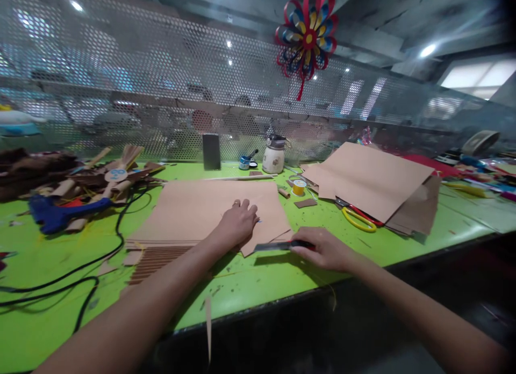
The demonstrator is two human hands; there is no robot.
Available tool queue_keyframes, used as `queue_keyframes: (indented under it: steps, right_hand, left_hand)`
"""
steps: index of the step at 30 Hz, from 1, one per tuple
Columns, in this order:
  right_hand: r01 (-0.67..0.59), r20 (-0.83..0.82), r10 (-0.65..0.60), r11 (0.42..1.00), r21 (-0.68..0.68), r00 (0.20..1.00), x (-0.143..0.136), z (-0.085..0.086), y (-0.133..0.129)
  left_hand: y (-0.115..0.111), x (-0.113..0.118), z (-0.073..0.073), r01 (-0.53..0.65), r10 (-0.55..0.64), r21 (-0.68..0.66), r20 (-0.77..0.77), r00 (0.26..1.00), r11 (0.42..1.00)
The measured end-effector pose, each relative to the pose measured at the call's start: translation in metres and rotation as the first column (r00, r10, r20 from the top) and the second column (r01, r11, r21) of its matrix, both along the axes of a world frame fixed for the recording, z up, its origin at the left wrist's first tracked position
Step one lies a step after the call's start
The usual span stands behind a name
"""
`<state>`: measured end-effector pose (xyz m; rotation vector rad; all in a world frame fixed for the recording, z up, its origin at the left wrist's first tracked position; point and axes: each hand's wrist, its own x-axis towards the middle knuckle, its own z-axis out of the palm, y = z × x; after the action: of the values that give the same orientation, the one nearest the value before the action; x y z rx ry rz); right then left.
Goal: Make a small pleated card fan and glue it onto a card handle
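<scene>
My left hand (238, 222) rests on a brown sheet of cardboard (193, 207), fingers spread and pressing down, with a ring on one finger. Near the table's front edge, my right hand (324, 247) is closed around the dark handle of a knife (272, 246). The knife's blade points left and lies along the sheet's near edge, beside a loose corner or cut flap of the cardboard. Under my left forearm sits a piece of corrugated cardboard (159, 261) with its ridges showing.
A blue glue gun (66, 210) lies left among scraps, with a black cord (116, 239) across the green table (234, 293). Yellow-handled scissors (358, 219) lie by stacked cardboard (374, 175) at right. Behind stand a yellow thread spool (299, 188), a paint jar (244, 162) and a bottle (274, 156).
</scene>
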<state>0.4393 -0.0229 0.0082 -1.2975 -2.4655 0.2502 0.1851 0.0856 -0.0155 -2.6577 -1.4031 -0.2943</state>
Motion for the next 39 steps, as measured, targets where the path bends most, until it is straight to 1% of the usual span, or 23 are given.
queue_keyframes:
  steps: [3, 6, 9, 11, 14, 18, 20, 23, 26, 29, 33, 36, 39]
  right_hand:
    - [0.170, -0.013, -0.170, 0.983, 0.062, 0.985, 0.038, -0.004, 0.012]
    - [0.353, 0.001, -0.355, 0.928, 0.118, 0.935, 0.074, -0.011, 0.031]
    - [0.434, 0.040, -0.442, 0.891, 0.134, 0.896, 0.094, -0.019, 0.044]
    - [0.450, 0.053, -0.462, 0.880, 0.150, 0.885, 0.095, -0.022, 0.049]
    - [0.445, 0.040, -0.458, 0.877, 0.181, 0.888, 0.079, -0.017, 0.053]
    - [0.381, 0.014, -0.388, 0.910, 0.162, 0.922, 0.033, -0.004, 0.062]
    - [0.344, 0.022, -0.349, 0.931, 0.125, 0.937, 0.006, 0.000, 0.071]
    - [0.305, 0.055, -0.308, 0.951, 0.061, 0.950, -0.031, 0.002, 0.088]
    - [0.309, 0.094, -0.308, 0.951, 0.002, 0.947, -0.054, 0.002, 0.102]
    - [0.339, 0.112, -0.332, 0.939, -0.055, 0.937, -0.063, 0.000, 0.107]
    - [0.366, 0.068, -0.360, 0.921, -0.132, 0.930, -0.061, -0.007, 0.107]
    - [0.342, -0.019, -0.355, 0.913, -0.223, 0.935, -0.051, -0.011, 0.110]
    - [0.278, -0.138, -0.334, 0.906, -0.319, 0.932, -0.039, -0.012, 0.113]
  left_hand:
    - [0.001, -0.001, 0.002, 0.007, -0.007, -0.015, 0.015, 1.000, 1.000]
    - [0.002, -0.005, 0.008, -0.001, 0.002, -0.020, 0.040, 0.999, 1.000]
    - [0.001, -0.011, 0.018, -0.027, 0.028, -0.018, 0.063, 0.998, 0.999]
    - [0.000, -0.015, 0.025, -0.046, 0.048, -0.034, 0.065, 0.997, 0.998]
    - [-0.004, -0.021, 0.033, -0.078, 0.083, -0.073, 0.073, 0.994, 0.994]
    - [-0.010, -0.024, 0.037, -0.134, 0.149, -0.118, 0.132, 0.980, 0.984]
    - [-0.010, -0.024, 0.036, -0.162, 0.186, -0.152, 0.159, 0.970, 0.975]
    - [-0.003, -0.025, 0.032, -0.193, 0.233, -0.216, 0.182, 0.955, 0.957]
    - [0.007, -0.027, 0.027, -0.202, 0.266, -0.280, 0.214, 0.940, 0.938]
    - [0.016, -0.028, 0.020, -0.186, 0.286, -0.334, 0.282, 0.916, 0.924]
    - [0.018, -0.026, 0.012, -0.094, 0.280, -0.408, 0.426, 0.860, 0.908]
    - [0.012, -0.021, 0.007, -0.021, 0.284, -0.424, 0.567, 0.773, 0.905]
    - [0.005, -0.015, 0.005, 0.019, 0.289, -0.415, 0.666, 0.688, 0.910]
